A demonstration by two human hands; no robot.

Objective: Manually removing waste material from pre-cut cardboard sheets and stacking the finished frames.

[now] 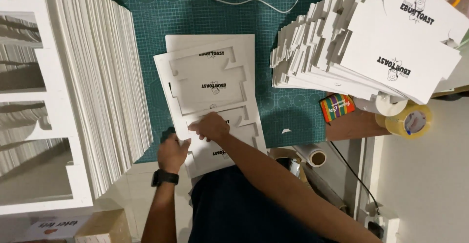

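Matt white die-cut card sheet [210, 101] under my right hand [211, 126] and left hand [172, 154] — smooth, uncoated paperboard. It lies on a green cutting mat [166, 23] (dull, rubbery plastic, printed with a grid). Beside it, a pile of the same matt card blanks [371, 47] — and a glossy, clear roll of plastic tape [410, 121].

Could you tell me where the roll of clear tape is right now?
In the head view, the clear tape roll sits at the right, below the stack of cut white cards and right of the striped box.
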